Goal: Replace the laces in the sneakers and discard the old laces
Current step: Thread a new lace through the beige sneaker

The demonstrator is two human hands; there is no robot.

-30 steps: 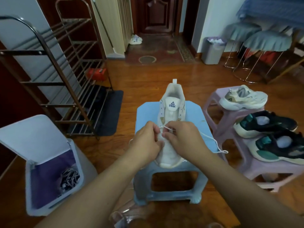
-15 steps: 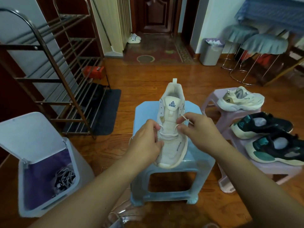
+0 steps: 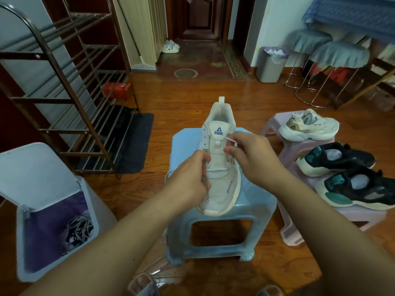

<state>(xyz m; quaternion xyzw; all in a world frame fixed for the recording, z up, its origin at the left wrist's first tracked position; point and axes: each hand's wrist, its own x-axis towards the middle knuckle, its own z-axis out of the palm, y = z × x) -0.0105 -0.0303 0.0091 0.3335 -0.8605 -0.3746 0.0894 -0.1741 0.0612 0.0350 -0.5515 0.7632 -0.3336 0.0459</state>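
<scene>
You are threading the new lace [image 3: 231, 141] into the white sneaker [image 3: 220, 167] on the blue stool [image 3: 252, 201]: right hand [image 3: 252, 159] pinches its tip, left hand [image 3: 190, 180] grips the other end, so feed the next eyelet.

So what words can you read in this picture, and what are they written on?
"PEAK": on the tongue label of the white sneaker on the blue stool.
Small print on that sneaker's toe side: too small to read.
Logo on the nearer dark sneaker: unreadable.
</scene>
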